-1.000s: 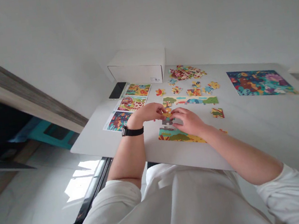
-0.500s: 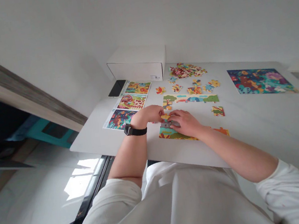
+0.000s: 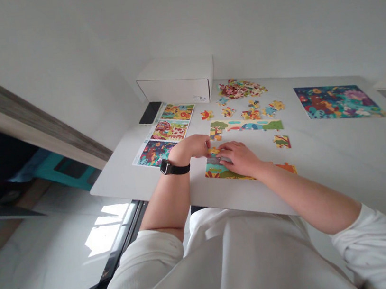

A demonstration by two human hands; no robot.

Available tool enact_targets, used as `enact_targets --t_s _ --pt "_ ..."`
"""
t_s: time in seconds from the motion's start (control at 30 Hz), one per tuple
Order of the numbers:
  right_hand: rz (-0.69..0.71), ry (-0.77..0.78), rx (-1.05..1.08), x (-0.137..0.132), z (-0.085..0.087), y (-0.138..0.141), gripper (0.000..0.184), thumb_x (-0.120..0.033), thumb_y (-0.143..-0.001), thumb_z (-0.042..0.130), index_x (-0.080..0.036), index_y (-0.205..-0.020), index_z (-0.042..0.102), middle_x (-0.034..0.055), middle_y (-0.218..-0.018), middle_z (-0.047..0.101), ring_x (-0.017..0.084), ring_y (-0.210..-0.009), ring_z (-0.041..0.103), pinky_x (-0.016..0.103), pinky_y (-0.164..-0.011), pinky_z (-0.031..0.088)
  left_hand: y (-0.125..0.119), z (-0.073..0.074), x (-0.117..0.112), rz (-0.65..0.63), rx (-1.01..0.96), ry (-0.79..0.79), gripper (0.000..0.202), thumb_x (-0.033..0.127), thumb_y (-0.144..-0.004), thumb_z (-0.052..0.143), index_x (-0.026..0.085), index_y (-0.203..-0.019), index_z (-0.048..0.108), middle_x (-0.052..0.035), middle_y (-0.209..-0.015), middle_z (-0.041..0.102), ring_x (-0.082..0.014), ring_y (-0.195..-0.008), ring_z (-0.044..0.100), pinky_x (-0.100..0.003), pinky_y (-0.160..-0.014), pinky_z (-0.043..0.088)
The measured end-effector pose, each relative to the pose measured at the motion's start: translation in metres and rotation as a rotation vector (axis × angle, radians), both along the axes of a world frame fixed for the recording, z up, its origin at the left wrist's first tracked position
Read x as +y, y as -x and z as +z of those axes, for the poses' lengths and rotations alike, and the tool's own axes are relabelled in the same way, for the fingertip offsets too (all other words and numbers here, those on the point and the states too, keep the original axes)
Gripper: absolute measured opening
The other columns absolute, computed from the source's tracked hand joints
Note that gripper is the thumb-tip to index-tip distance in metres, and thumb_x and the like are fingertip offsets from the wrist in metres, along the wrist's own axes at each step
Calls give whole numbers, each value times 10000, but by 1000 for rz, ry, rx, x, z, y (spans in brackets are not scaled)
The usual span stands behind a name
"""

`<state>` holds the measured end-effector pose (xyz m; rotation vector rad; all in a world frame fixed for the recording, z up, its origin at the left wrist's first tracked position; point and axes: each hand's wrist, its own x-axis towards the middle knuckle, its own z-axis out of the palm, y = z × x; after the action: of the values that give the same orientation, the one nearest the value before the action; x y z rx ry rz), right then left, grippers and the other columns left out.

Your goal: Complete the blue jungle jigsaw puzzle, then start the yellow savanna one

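Note:
My left hand, with a black watch on its wrist, is curled at the left edge of a partly assembled jigsaw puzzle. Its fingertips are close to a yellow puzzle piece, and whether they pinch anything is hidden. My right hand rests over the lower puzzle section, fingers extended toward the yellow piece and a grey part. Above the hands lies the joined upper strip, with trees and a blue elephant. A single piece lies to the right of the gap.
Loose pieces lie beyond the upper strip, with a heaped pile behind them. A picture sheet, a phone and a white box are at the left. A finished sea puzzle lies on the right.
My left fingers have drawn slightly up and back from the grey part, which now appears flatter against the lower section. My right hand stays nearly in place.

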<state>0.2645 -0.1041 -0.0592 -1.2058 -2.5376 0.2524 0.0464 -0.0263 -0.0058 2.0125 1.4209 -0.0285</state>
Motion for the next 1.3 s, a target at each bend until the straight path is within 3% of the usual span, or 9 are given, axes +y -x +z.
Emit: enact_targets --t_s 0.13,0.27,0.4,0.57,0.8,0.97,1.3 --pt "14 21 -23 -2 4 -2 283 -277 -981 707 -274 -1251 790 122 -1430 675 333 -1272 627 535 -1104 499 0 3 -3 -35 29 -96 353 173 -597 898 241 -889 712 19 -652 667 -207 -614 601 -301 -655 385" --pt "50 45 -28 -9 17 -19 420 -287 -946 751 -265 -1365 725 135 -1480 642 333 -1315 617 531 -1144 493 12 4 -18 -148 -34 -265 401 266 -666 918 223 -1008 713 -69 -1014 751 -270 -913 698 -320 -819 479" --pt "81 70 -88 -25 29 -52 447 -341 -914 795 -246 -1346 725 140 -1370 700 340 -1242 652 524 -1102 530 35 -7 -50 -302 -146 -421 468 335 -762 895 217 -1163 686 -123 -1287 709 -329 -1248 651 -415 -1112 455" --pt "24 57 -137 -56 25 -97 459 -351 -913 786 -260 -1355 702 127 -1383 693 337 -1246 648 533 -1089 542 54 -24 -80 -329 -167 -463 535 483 -863 829 222 -1291 642 -161 -1592 555 -353 -1481 510 -497 -1235 397" --pt "-56 25 -131 -79 17 -127 515 -294 -909 767 -285 -1414 663 115 -1411 681 334 -1277 642 547 -1100 548 52 -27 -79 -385 -137 -469 579 561 -880 791 227 -1328 640 -140 -1594 568 -354 -1468 530 -528 -1238 410" --pt "-38 37 -83 -76 14 -130 409 -242 -933 740 -275 -1339 706 104 -1344 712 310 -1212 671 522 -1076 568 51 -29 -70 -414 -107 -479 667 560 -857 808 231 -1403 614 -140 -1625 536 -351 -1489 508 -518 -1259 384" --pt "-17 58 -8 -62 14 -129 406 -203 -880 773 -266 -1278 726 100 -1214 726 307 -1153 688 508 -1043 573 45 -26 -51 -432 -157 -465 675 549 -782 880 230 -1327 642 -152 -1508 599 -358 -1455 520 -529 -1233 402"
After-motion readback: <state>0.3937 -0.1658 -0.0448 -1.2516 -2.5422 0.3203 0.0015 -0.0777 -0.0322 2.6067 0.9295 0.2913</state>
